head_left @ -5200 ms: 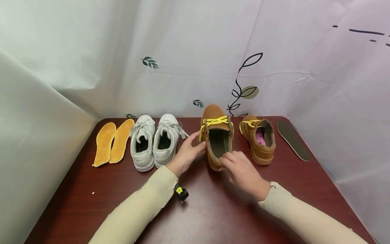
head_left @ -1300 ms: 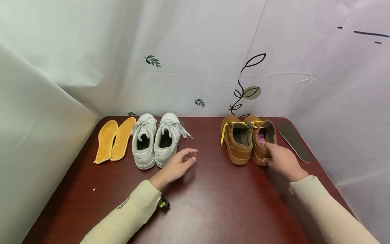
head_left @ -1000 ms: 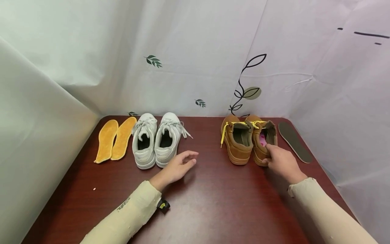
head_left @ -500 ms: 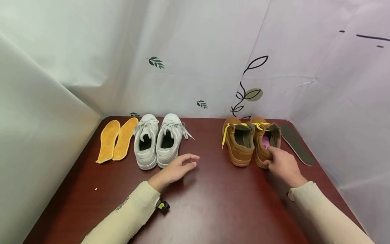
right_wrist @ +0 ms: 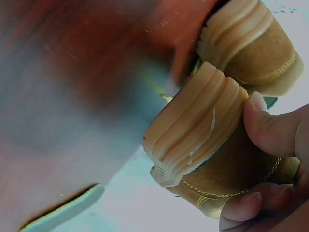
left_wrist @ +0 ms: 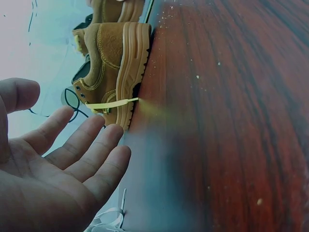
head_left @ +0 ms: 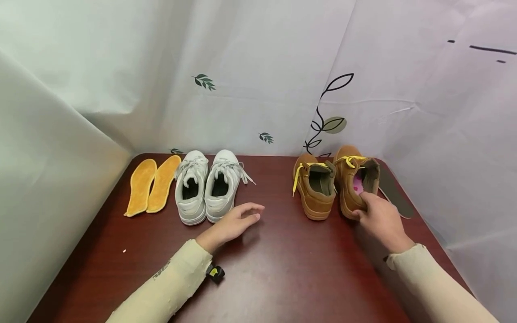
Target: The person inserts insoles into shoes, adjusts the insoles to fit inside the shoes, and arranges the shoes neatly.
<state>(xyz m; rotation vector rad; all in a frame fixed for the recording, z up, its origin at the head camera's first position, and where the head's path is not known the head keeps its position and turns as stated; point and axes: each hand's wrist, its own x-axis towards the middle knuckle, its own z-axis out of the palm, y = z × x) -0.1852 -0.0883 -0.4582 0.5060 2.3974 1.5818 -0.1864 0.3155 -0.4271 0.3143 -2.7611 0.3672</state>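
My right hand (head_left: 383, 222) grips the heel of the right-hand brown shoe (head_left: 348, 197), which has yellow laces and a pink patterned insole (head_left: 357, 184) inside. In the right wrist view the thumb presses the heel just above the ridged sole (right_wrist: 198, 125), and the other fingers lie across the shoe's upper. That shoe appears slightly raised. Its mate, another brown shoe (head_left: 315, 204), stands on the table to the left, with a dark inside. Over the middle of the table, my left hand (head_left: 232, 226) holds nothing; its fingers are loosely extended, palm facing the brown shoes.
A dark flat insole (head_left: 396, 195) lies at the table's right edge, partly behind the held shoe. Two white sneakers (head_left: 191, 207) stand left of centre. Two fuzzy yellow insoles (head_left: 142, 186) lie at the far left. A white curtain (head_left: 262, 80) hangs behind the table (head_left: 274, 269).
Earlier both hands held the other brown shoe; it now stands beside its mate's former spot. My right hand has since gripped the right-hand shoe and shifted it up and right, widening the gap.
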